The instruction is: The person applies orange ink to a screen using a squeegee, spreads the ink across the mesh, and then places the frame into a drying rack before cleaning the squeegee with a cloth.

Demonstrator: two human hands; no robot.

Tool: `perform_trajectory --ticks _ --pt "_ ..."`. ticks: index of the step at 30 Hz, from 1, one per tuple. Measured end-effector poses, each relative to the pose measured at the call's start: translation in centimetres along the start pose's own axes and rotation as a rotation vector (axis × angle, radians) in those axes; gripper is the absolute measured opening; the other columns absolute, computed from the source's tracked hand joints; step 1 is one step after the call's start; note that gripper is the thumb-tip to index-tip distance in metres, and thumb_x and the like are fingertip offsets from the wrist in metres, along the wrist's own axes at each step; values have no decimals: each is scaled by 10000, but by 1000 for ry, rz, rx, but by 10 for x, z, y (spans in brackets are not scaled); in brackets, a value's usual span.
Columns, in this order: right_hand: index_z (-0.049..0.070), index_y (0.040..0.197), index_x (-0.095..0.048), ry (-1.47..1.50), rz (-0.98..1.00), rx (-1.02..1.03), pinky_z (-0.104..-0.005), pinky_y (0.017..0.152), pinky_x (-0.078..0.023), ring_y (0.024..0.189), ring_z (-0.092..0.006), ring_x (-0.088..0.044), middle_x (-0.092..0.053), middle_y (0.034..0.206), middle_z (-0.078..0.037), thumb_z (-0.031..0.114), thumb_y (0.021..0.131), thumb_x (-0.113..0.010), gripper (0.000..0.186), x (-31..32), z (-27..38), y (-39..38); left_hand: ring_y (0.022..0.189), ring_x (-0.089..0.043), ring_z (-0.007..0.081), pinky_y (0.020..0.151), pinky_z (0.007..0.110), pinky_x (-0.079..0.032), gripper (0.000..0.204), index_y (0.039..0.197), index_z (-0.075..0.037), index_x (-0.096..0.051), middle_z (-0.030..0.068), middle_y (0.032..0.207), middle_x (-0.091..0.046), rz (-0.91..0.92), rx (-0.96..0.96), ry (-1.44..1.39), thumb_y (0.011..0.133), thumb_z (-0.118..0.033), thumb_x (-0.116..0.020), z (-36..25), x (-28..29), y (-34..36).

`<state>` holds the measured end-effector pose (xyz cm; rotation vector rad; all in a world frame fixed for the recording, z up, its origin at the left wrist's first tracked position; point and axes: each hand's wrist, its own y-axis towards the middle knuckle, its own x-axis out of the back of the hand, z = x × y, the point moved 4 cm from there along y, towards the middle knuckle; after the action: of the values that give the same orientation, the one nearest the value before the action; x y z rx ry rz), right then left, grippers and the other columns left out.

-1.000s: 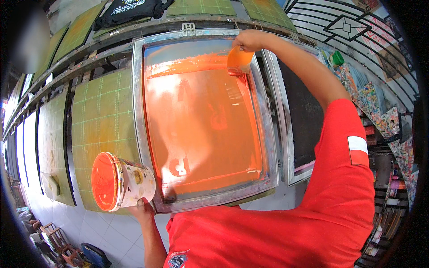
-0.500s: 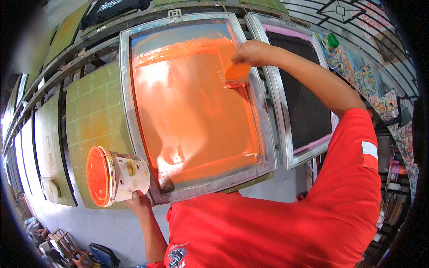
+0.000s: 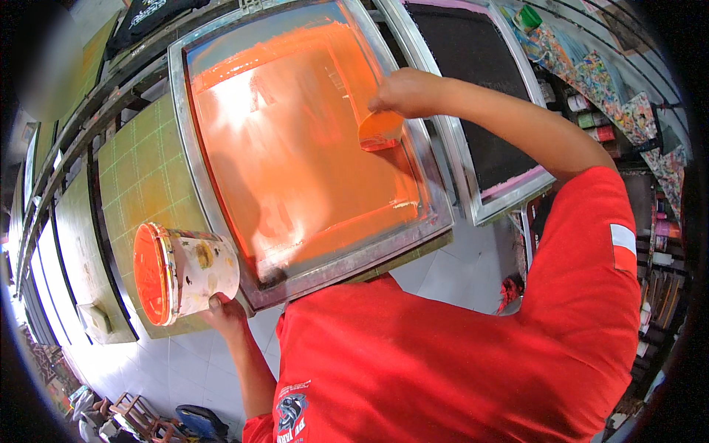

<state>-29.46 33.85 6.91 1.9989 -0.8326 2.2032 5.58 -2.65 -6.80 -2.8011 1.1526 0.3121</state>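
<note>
A framed printing screen [image 3: 436,214] lies before me, its mesh thickly spread with orange ink [image 3: 310,170]. My right hand [image 3: 406,92] grips an orange scraper [image 3: 380,131], whose lower edge meets the inked surface along the screen's right side. At the left, my left hand [image 3: 225,314] holds a white, paint-stained bucket [image 3: 203,269] from below. The bucket is tipped, its mouth toward the left and its inside coated with orange ink. My left thumb shows against its wall; the other fingers are mostly hidden.
To the right lies a second screen [image 3: 473,96] with dark mesh and a metal frame. Green-yellow boards [image 3: 140,162] line the left. Beyond stand dark rails and a folded black garment [image 3: 159,15]. Shelves with containers [image 3: 602,133] fill the right side; a tiled floor [image 3: 185,362] shows below.
The view has shifted, so the screens sit higher and further left. The scraper has moved a little nearer to me along the right side of the screen. The bucket stays held and tipped.
</note>
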Motion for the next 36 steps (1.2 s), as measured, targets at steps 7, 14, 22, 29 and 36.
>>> perform_trajectory --ticks 7,14,22,29,36 --pt "119 902 -637 81 72 -145 -443 640 -487 767 -324 -625 -633 788 -131 108 777 -529 165 -15 51 -45 794 -420 143 750 293 -412 629 1178 -11 -390 31 952 -428 -65 -22 -105 701 -284 -698 -22 -30 -5" --pt "57 888 -597 328 -43 -155 -411 622 -460 724 -362 -582 -615 755 -159 60 745 -565 147 -35 90 -76 916 -561 221 794 321 -456 801 1209 48 -384 119 1127 -508 99 23 87 658 -396 -759 -10 -7 0" --pt "-17 992 -587 955 -697 -787 -300 658 -452 720 -183 -591 -624 796 -129 104 819 -568 212 -106 137 -161 993 -539 247 887 358 -414 703 1151 45 -437 147 1101 -537 451 -68 318 612 -257 -771 -38 -80 -13" --pt "-51 1010 -574 1143 -1202 -902 -258 743 -451 827 -112 -569 -623 899 -78 66 833 -575 212 -105 189 -178 1047 -500 248 890 360 -411 862 1219 -3 -328 134 1134 -487 661 -136 309 473 -94 -751 -36 -161 -33" --pt "-12 1020 -590 799 -1332 -903 -276 708 -467 804 -137 -602 -647 896 -98 75 840 -579 200 -41 227 -194 1058 -496 234 897 355 -413 863 1223 -13 -323 128 1138 -470 836 -199 79 481 -101 -755 -8 -200 -44"
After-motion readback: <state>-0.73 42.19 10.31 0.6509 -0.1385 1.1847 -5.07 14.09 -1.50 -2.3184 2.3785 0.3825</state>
